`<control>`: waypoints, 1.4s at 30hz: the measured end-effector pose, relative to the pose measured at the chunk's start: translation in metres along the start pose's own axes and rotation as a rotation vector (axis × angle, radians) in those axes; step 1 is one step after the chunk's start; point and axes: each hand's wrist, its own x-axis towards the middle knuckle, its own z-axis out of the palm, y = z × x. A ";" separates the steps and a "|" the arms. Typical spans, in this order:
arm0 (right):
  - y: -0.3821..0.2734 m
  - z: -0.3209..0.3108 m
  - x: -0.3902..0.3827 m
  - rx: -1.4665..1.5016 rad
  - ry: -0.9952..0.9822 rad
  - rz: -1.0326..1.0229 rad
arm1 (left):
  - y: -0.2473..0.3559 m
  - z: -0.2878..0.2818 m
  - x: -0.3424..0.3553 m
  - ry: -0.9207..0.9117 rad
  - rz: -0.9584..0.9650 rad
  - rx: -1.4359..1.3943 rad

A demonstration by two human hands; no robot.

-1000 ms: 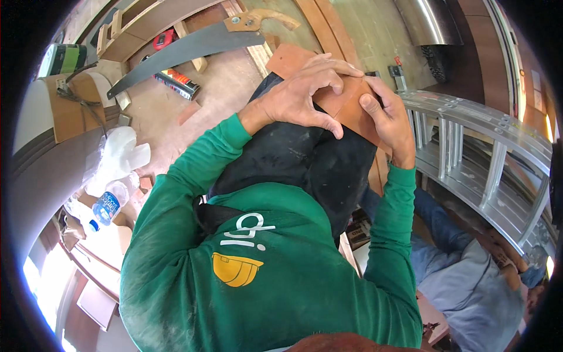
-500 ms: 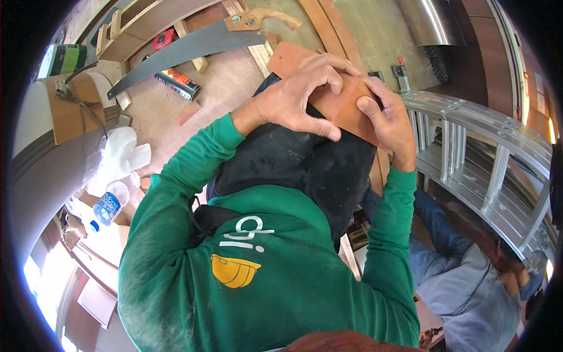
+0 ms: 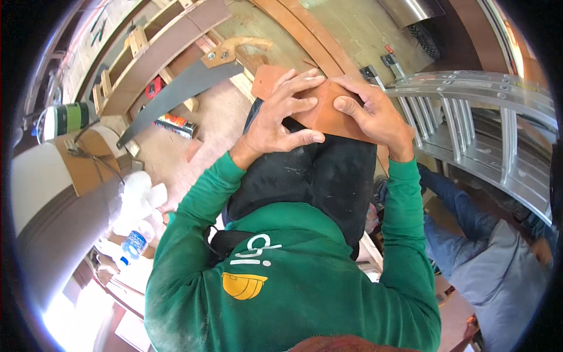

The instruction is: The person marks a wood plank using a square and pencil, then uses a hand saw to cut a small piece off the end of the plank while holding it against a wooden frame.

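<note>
Orange-brown in colour, a flat panel lies across the person's dark trousers, beneath both hands. The left hand is spread, its fingers over the panel and its thumb well apart from them. The right hand grips the panel's right part, thumb on the upper face. A handsaw lies to the left, a metal ladder to the right.

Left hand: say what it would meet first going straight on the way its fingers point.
Probably the right hand, across the brown piece from the left hand; depth is unclear, and the left fingers may be touching that piece.
</note>
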 end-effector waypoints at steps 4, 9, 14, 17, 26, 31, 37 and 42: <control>-0.003 0.003 0.003 0.086 -0.047 -0.042 | 0.000 0.004 -0.010 0.036 0.011 -0.003; 0.000 0.002 0.003 0.060 -0.063 -0.050 | 0.001 0.004 -0.011 0.042 0.019 -0.021; -0.003 0.000 0.003 0.077 -0.097 -0.018 | 0.008 0.002 -0.012 0.019 -0.031 -0.002; -0.004 -0.001 0.002 0.087 -0.113 -0.003 | 0.016 0.007 -0.013 0.050 -0.081 -0.013; -0.010 -0.002 0.001 0.092 -0.132 0.019 | 0.059 0.015 -0.013 0.147 -0.348 -0.005; -0.004 -0.003 0.001 -0.009 -0.133 -0.011 | 0.067 -0.012 0.009 0.025 -0.497 -0.005; -0.003 -0.006 0.011 -0.026 -0.161 -0.088 | 0.027 -0.040 0.037 -0.160 -0.565 -0.329; 0.006 -0.006 0.014 -0.041 -0.121 -0.070 | -0.016 -0.033 0.034 -0.226 -0.453 -0.318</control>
